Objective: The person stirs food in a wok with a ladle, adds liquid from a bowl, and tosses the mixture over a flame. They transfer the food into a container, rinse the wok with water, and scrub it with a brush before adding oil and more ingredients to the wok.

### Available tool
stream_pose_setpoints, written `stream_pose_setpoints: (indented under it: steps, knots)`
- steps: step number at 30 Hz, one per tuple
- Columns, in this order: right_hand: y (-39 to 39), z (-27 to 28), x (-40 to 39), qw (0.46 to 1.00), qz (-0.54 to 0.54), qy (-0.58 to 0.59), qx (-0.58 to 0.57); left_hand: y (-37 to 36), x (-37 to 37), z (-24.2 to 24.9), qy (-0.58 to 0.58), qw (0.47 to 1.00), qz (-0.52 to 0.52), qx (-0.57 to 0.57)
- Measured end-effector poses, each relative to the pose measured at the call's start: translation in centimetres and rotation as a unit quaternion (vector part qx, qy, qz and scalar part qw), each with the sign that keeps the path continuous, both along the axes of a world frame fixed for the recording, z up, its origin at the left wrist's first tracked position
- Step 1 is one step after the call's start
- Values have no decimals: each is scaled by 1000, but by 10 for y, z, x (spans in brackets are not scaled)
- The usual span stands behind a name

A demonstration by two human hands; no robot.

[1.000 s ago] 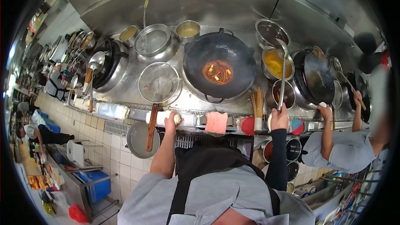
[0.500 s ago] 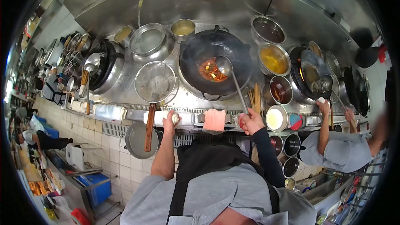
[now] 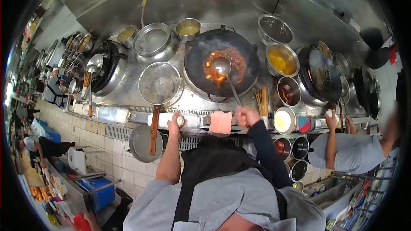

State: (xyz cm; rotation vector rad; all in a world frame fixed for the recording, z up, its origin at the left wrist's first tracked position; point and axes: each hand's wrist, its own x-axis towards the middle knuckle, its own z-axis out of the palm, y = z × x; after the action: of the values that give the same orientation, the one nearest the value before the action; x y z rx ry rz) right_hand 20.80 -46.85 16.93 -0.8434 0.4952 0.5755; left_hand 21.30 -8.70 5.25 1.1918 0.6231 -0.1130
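A big black wok (image 3: 221,66) sits on the steel range with red-orange sauce (image 3: 233,60) spread in it. My right hand (image 3: 247,116) grips the long handle of a steel ladle (image 3: 221,65), whose bowl rests in the sauce. At the range's front edge my left hand (image 3: 176,123) is closed around a white knob. A pink cloth (image 3: 221,122) lies on the edge between my hands.
A wire strainer (image 3: 159,84) with a wooden handle lies left of the wok. Bowls of yellow liquid (image 3: 281,59), dark sauce (image 3: 288,92) and white powder (image 3: 283,120) stand to the right. A co-worker (image 3: 351,147) in grey stands at the adjoining wok (image 3: 324,75).
My right hand carried the ladle from the seasoning bowls on the right into the wok. The sauce has spread wider across the wok. My left hand stayed on the knob.
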Motion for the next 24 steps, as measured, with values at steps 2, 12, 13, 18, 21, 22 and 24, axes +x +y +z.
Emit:
stream_pose_setpoints:
  steps: [2,12,13,18,21,22,24]
  knots:
    - [-1,3,23,998,-60,16,7,0,4,-2,12,1000,13,-4]
    - [13,12,12,998,-53,-20,-3,-20,-34,28,-38,916,-174,360]
    - [0,-6,28,993,-65,-17,96,-27,-38,42,-37,887,-214,407]
    - [47,-19,2,903,-47,-168,-392,-30,-42,47,-12,794,-337,506]
    - [62,47,-30,962,-41,-23,-269,-25,-48,31,-42,764,-346,543]
    - [45,36,-24,984,-42,-22,-170,-23,-48,27,-40,764,-355,538]
    - [11,8,11,996,-85,3,7,-20,-48,28,-37,760,-377,528]
